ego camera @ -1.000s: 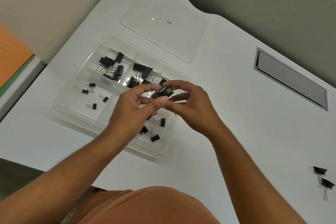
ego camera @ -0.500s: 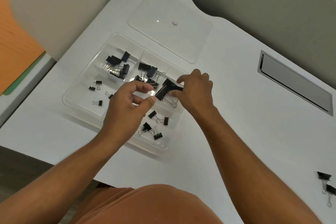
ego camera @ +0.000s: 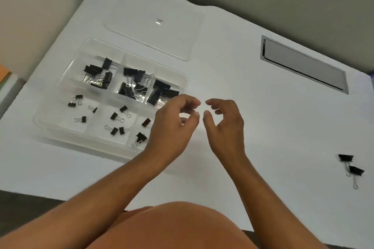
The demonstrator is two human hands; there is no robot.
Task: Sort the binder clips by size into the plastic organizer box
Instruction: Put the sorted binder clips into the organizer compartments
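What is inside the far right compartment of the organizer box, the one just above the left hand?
Large black binder clips lie piled in that compartment of the organizer box. The left hand covers its near edge, so the exact count stays unclear.

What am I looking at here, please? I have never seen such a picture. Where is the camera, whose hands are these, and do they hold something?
There is no machine. A person wears the camera on the head, so it looks down at their own arms. The left hand and right hand hover over a white table, fingers loosely curled, holding nothing. To the left lies a clear plastic organizer box with six compartments, each holding black binder clips of a similar size. Its clear lid lies beyond it. Two loose binder clips wait at the far right. A grey metal panel is set into the table.
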